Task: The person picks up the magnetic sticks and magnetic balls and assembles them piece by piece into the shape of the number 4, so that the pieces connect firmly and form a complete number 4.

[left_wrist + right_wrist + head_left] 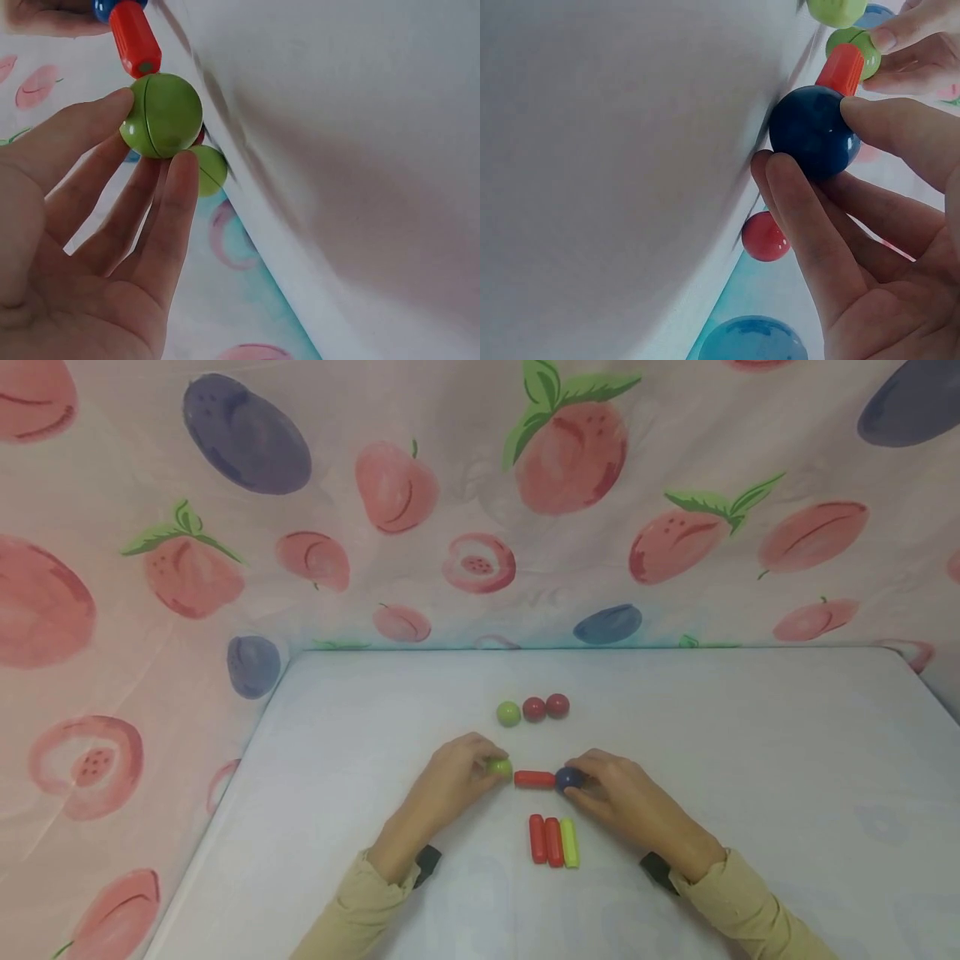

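My left hand pinches a green ball between thumb and fingers, with a seam line showing round the ball. My right hand pinches a dark blue ball the same way. Between the two balls lies a red rod with flat sides. Its right end meets the blue ball, and its left end is right beside the green one. In the left wrist view a small hole shows in the end of the red rod.
Behind the hands sit another green ball and two red balls in a row. Nearer to me, two red rods and a yellow rod lie side by side on the white table. A fruit-print cloth hangs behind.
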`<state>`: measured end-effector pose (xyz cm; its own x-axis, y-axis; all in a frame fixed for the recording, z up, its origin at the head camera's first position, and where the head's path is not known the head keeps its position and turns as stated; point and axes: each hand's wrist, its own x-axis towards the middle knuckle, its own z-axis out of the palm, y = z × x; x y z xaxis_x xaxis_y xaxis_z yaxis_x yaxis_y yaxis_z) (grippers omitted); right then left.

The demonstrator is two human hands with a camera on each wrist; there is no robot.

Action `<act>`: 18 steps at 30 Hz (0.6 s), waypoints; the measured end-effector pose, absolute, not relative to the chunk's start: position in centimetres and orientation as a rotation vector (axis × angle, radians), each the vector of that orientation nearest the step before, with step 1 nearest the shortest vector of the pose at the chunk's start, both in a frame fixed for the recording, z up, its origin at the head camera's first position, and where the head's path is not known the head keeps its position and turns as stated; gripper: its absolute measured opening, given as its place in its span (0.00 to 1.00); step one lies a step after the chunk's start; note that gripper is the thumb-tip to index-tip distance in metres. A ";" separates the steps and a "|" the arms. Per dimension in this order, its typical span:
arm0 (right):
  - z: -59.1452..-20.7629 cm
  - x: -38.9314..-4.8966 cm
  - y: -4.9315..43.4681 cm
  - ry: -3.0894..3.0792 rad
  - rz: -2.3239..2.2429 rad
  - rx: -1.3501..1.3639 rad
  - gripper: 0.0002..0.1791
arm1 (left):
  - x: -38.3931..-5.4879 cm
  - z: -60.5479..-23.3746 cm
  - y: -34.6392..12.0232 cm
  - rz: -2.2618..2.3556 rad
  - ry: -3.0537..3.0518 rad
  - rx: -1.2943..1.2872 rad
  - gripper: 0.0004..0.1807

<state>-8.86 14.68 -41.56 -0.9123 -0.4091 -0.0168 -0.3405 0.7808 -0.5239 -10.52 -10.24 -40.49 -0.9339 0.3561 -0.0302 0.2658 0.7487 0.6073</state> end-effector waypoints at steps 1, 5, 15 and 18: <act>-41.6 -8.9 14.7 2.841 -0.799 -0.598 0.19 | -10.5 -40.5 -10.3 0.946 2.792 0.500 0.14; -41.6 -8.9 14.6 2.852 -0.792 -0.602 0.20 | -10.3 -40.5 -10.2 0.952 2.771 0.503 0.14; -41.5 -8.9 14.6 2.854 -0.777 -0.595 0.20 | -10.0 -40.4 -10.2 0.966 2.746 0.483 0.13; -41.5 -8.9 14.6 2.851 -0.777 -0.593 0.20 | -9.9 -40.5 -10.3 0.978 2.740 0.469 0.13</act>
